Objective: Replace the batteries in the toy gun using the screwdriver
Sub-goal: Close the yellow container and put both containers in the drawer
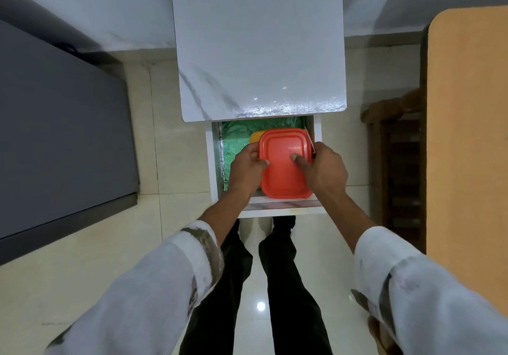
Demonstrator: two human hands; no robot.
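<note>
Evidently, in the head view, you were at the very start of the job, fetching what it needs rather than working on the toy: neither the toy gun, the screwdriver nor the batteries showed anywhere, so I cannot tell you where they lay, though they may have been inside the box you held. You stood over the pulled-out drawer [213, 167] beneath the marble-patterned table top [261, 52], and your two hands met on a red box [280, 176] with its lid on. The red box sat toward the right wall of the drawer, its near edge close to the drawer's front wall, with the green lining [233, 140] bare along the left wall and a yellow thing [255, 136] half hidden behind the box's far left corner. Your left hand [247, 166] gripped the box's left edge, its thumb [264, 162] laid on the lid and the fingers curled down out of sight. Your right hand [323, 167] held the right edge the same way, its thumb [295, 158] pressed flat near the middle of the lid. Both forearms reached down and forward, wrists bent inward toward each other. By my reading, the next move called for lifting the box level and straight up past the drawer's walls, setting it on the table top, and opening it there.
</note>
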